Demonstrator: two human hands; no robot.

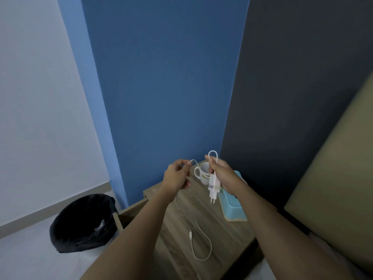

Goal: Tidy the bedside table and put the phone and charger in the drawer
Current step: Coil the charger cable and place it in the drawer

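Note:
My right hand point(221, 171) holds a white charger plug point(213, 185) above the wooden bedside table point(226, 237), prongs pointing down, with a loop of white cable standing up over my fingers. My left hand point(176, 175) pinches the same cable point(201, 245) a short way along it. The rest of the cable hangs down and its free end curls on the tabletop. The drawer point(129, 214) is pulled open at the table's left side. No phone shows in this view.
A white mug point(202, 174) stands at the back of the table behind my hands. A light blue box point(234, 207) lies along the right side. A black-lined bin point(80, 223) sits on the floor to the left. A bed edge point(333, 199) borders the right.

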